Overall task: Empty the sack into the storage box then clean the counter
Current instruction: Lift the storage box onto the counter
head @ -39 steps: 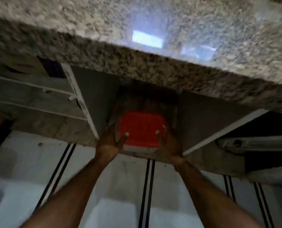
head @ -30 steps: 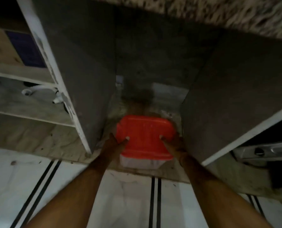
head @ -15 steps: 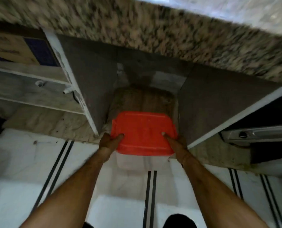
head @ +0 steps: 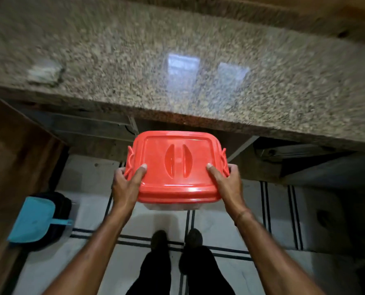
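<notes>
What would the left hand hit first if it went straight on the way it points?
The left hand grips the storage box. Going straight on, the front edge of the counter looks first in line, though depth is unclear.

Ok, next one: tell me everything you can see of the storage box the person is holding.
The storage box is a rounded-rectangle plastic tub, held in the air before the edge of the granite counter, above the tiled floor. Its glossy red lid is on, with a recessed two-crescent handle in the middle and a latch at each side. Below shows a strip of clear-looking base; its contents cannot be seen. The left hand and right hand grip its sides, thumbs on the lid.
</notes>
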